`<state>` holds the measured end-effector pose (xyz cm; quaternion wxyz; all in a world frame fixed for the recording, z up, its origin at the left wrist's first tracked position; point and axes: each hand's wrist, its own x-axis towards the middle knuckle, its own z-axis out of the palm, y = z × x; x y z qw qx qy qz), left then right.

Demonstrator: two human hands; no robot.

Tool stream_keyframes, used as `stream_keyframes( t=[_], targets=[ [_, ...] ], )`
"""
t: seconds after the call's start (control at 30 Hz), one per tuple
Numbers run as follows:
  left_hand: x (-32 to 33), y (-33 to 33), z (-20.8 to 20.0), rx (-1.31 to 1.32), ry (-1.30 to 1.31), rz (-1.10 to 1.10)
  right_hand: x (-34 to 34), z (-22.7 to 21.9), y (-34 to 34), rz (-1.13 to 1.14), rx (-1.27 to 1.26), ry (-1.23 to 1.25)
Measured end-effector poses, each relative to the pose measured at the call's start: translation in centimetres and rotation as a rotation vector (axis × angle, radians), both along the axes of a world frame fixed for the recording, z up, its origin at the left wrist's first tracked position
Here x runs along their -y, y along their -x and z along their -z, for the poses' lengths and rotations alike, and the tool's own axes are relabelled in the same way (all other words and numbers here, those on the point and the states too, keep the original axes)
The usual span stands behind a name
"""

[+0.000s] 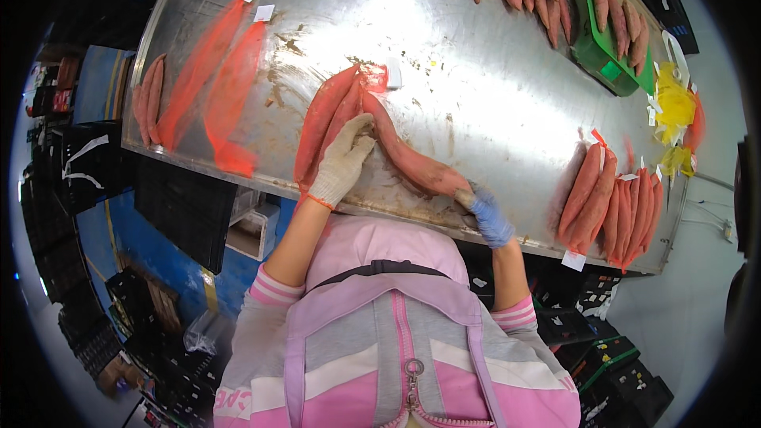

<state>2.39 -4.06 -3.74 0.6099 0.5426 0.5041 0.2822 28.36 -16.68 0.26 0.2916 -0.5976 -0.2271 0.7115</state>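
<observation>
Toward four o'clock, the blue-gloved right hand (490, 218) is grasping the end of a long pinkish sweet potato (420, 168); toward eleven, the cream-knit-gloved left hand (346, 154) is touching red-mesh-wrapped sweet potatoes (326, 117), grip unclear. Beyond, at two o'clock, a green plastic crate (596, 55) is sitting.

At the near edge of a metal tabletop (357, 16), a worker's white-gloved left hand (345, 160) lies against netted sweet potatoes (323, 123) while the blue-gloved right hand (488, 212) holds the end of a filled red net (412, 162). Bundles (588, 194) lie at the near right corner, flat nets (227, 103) toward the left edge and a green basket (601, 67) of loose potatoes (617, 20) toward the far right corner.
</observation>
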Motion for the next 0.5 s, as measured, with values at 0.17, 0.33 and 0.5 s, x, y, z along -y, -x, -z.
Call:
stream_keyframes(
  t=[0.17,0.33,0.5],
  targets=[
    [-0.3,-0.3,-0.1,-0.005,-0.029,-0.089,0.9,-1.4,-2.9,-0.013,0.061,0.001],
    [-0.3,-0.7,-2.2,0.159,0.198,0.077,1.5,-1.4,-3.4,0.083,-0.054,0.024],
    [0.1,-1.9,-5.1,0.127,-0.021,0.141,1.8,-1.2,-2.2,0.093,-0.202,0.097]
  ],
)
